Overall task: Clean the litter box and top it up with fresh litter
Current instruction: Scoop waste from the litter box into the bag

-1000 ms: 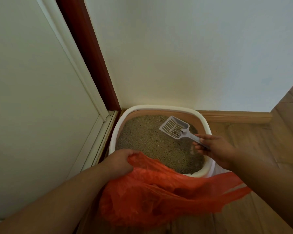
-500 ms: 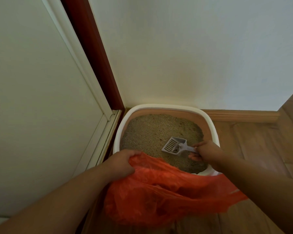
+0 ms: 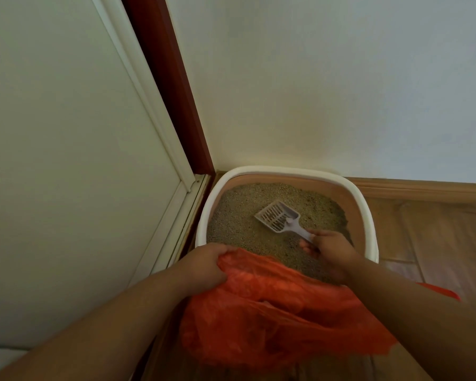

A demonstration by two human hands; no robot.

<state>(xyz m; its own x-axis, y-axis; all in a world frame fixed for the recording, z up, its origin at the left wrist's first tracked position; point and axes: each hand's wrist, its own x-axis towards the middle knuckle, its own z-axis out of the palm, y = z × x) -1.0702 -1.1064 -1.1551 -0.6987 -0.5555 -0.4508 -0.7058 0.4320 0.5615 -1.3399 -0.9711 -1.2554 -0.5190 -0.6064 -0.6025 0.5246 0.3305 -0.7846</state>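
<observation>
From the head camera, the litter box sits in the corner just beyond both hands. The right hand grips the handle of the slotted scoop, whose head lies on the litter ahead of it, probably to sift out clumps. The left hand clutches the rim of the orange bag, held beside the box's near edge, so waste travels little. Whether the scoop holds anything is unclear.

Dim, soft indoor light with a warm cast, no glare. Wide-angle bending at the edges; forearms slightly blurred.
</observation>
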